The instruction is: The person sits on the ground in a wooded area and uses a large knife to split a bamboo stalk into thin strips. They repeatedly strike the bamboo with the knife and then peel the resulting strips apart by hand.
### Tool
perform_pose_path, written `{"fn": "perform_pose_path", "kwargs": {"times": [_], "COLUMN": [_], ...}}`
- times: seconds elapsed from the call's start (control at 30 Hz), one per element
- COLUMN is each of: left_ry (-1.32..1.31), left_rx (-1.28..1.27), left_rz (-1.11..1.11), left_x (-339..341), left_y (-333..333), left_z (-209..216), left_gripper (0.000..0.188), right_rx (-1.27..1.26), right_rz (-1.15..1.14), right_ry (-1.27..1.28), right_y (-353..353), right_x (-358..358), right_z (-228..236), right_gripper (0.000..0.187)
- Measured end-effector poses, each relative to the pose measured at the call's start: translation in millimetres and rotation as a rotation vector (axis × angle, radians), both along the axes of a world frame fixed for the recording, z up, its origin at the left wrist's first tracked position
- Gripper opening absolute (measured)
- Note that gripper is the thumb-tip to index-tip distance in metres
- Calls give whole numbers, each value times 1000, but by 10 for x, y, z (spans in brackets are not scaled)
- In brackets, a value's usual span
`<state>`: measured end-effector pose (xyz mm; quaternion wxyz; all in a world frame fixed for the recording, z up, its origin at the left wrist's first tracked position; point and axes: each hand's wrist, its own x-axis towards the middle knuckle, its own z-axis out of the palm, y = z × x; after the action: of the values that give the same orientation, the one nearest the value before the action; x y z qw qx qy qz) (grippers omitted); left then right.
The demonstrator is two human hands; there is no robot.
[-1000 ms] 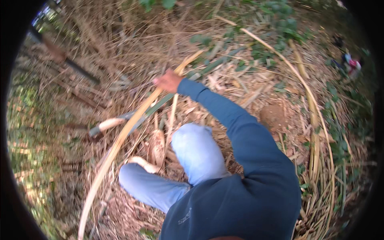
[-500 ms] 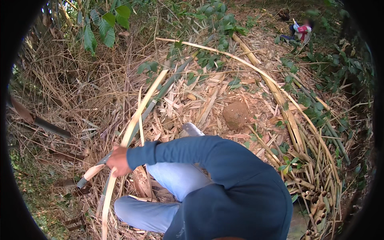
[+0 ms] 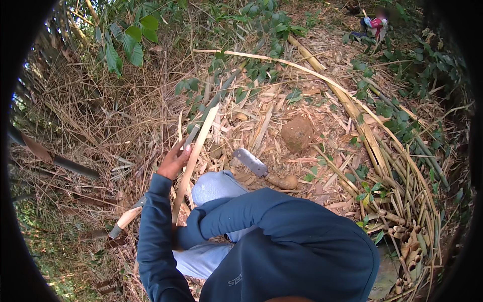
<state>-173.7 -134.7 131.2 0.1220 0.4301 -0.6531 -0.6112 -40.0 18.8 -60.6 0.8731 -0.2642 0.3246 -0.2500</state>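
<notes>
A long pale split bamboo strip (image 3: 200, 138) slants up in front of me on the left. My right hand (image 3: 178, 237) is closed around its lower part, mostly shaded and hidden by my sleeve. Beside the strip's middle, my left hand (image 3: 173, 162) has its fingers spread, the thumb close to or touching the strip's edge. A machete (image 3: 251, 162) with a wooden handle lies on the ground beyond my knee, touched by neither hand. Just behind the strip runs a green bamboo pole (image 3: 215, 99).
A cut bamboo piece (image 3: 129, 217) juts out left of my left forearm. At right, several bamboo stems (image 3: 402, 221) are piled beside a long curved strip (image 3: 322, 76). A brown stone (image 3: 297, 134) sits among wood shavings. Another person (image 3: 375, 25) is far off at upper right.
My left arm has come into view, its hand beside the strip. My right hand has moved down and nearer my body; the strip's upper end is lower and farther right. The machete now shows fully.
</notes>
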Motion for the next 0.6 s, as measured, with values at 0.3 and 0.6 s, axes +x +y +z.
{"fn": "perform_pose_path", "kwargs": {"times": [0.3, 0.6], "left_ry": [141, -103], "left_rx": [343, -618], "left_rz": [-44, 601], "left_x": [-8, 1285], "left_y": [109, -318], "left_z": [-313, -621], "left_gripper": [39, 47], "right_rx": [-1489, -1071], "right_rz": [556, -321], "right_ry": [408, 412], "right_y": [510, 179], "right_x": [-360, -3018], "right_z": [41, 2473], "right_gripper": [33, 27]}}
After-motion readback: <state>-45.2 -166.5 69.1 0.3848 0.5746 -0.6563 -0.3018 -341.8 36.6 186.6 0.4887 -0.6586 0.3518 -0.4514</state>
